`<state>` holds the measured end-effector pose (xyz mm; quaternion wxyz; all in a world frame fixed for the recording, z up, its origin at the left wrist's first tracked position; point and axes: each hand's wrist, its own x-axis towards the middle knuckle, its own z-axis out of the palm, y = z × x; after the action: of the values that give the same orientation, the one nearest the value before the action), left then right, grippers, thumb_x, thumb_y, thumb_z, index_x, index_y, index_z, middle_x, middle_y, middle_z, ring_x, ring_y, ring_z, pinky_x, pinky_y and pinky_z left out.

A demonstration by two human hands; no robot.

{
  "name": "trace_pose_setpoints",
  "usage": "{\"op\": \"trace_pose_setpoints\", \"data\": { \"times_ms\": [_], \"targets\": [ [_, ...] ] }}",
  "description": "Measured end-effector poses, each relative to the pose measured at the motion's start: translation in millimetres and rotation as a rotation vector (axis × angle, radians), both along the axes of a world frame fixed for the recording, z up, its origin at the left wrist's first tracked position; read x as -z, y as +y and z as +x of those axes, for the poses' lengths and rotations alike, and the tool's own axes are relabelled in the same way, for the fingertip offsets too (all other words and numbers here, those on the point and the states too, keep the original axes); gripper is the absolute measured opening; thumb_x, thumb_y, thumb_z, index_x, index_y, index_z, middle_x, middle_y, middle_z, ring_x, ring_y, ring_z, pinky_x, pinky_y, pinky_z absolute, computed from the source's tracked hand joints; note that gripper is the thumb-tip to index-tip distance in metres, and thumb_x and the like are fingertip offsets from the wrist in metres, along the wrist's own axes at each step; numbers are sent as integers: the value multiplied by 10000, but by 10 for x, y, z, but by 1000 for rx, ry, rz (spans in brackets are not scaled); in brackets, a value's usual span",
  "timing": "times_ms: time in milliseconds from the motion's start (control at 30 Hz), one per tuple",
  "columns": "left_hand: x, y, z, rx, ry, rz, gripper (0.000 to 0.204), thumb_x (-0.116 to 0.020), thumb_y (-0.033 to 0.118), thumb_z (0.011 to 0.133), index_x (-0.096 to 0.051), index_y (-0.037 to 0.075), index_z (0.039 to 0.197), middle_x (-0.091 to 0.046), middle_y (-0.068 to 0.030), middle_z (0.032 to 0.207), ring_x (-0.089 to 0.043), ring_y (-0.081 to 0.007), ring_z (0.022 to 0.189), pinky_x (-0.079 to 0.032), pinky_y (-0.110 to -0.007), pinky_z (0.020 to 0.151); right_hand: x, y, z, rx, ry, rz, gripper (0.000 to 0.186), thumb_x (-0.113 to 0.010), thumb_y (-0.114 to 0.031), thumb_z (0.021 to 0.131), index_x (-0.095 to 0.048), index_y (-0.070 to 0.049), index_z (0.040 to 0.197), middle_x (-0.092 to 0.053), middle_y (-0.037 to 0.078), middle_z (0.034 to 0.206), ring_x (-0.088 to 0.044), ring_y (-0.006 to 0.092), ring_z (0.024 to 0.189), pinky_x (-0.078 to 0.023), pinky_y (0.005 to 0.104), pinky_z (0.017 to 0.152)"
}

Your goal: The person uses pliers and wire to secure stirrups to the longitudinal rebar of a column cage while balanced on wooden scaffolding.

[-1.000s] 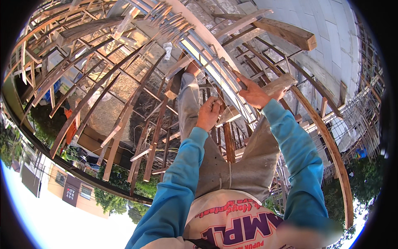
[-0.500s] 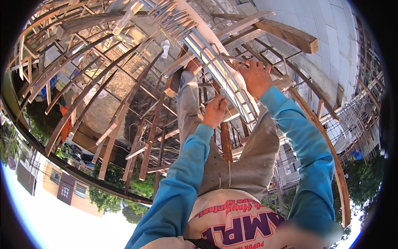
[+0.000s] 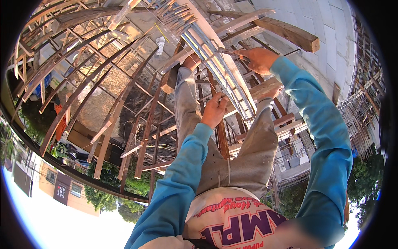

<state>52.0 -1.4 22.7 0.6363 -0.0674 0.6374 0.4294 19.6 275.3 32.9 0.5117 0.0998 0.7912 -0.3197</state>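
Observation:
My right hand (image 3: 258,60) is closed around a dark metal hand tool (image 3: 228,51) that looks like pincers. Its tip lies over a bundle of steel reinforcing bars (image 3: 222,76), bound with square stirrups, which slopes away between my legs. Lower down, beside the bars' left edge, my left hand (image 3: 214,111) is pinched shut. A thin wire appears to run from its fingertips toward the far left; what sits inside the fingers is hidden. Under and beside the bars runs a pale wooden board (image 3: 215,37).
Many short sticks (image 3: 176,18) lie across the far bars. A thick timber beam (image 3: 286,33) juts out at the far right, next to grey panels (image 3: 331,33). On the left, open timber framing (image 3: 93,83) stands above a drop. My bare feet rest on timbers.
My right hand has moved right and slightly away, carrying the tool. My right foot, earlier covered by the arm, now shows. My left hand stays nearly in place.

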Motion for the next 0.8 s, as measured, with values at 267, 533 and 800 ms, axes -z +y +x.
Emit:
{"op": "trace_pose_setpoints", "data": {
  "times_ms": [267, 533, 800],
  "targets": [
    [9, -1, 33, -34, 27, 25, 164, -487, 187, 949, -539, 32, 938, -532, -26, 603, -443, -71, 471, -339, -231, 435, 104, 48, 69, -52, 48, 3, 521, -533, -64, 834, -437, -141, 1341, -622, 212, 974, -619, 351, 792, -491, 439, 672],
    [-195, -15, -218, -114, 8, 6, 171, -501, 204, 953, -549, 40, 942, -528, -14, 600, -412, -53, 461, -324, -227, 428, 114, -28, 289, 1144, -569, -664, 363, -427, -88, 852, -478, 0, 1201, -583, 160, 875, -595, 211, 668, -528, 378, 577],
    [-159, -195, -694, 1, -81, 24, 165, -495, 159, 954, -580, 31, 1013, -590, -21, 741, -514, -103, 583, -447, -263, 574, -104, -1342, 122, 2077, -275, -670, 148, -425, -87, 893, -424, -32, 1030, -581, 141, 830, -587, 208, 659, -525, 350, 557]
  ]
}}
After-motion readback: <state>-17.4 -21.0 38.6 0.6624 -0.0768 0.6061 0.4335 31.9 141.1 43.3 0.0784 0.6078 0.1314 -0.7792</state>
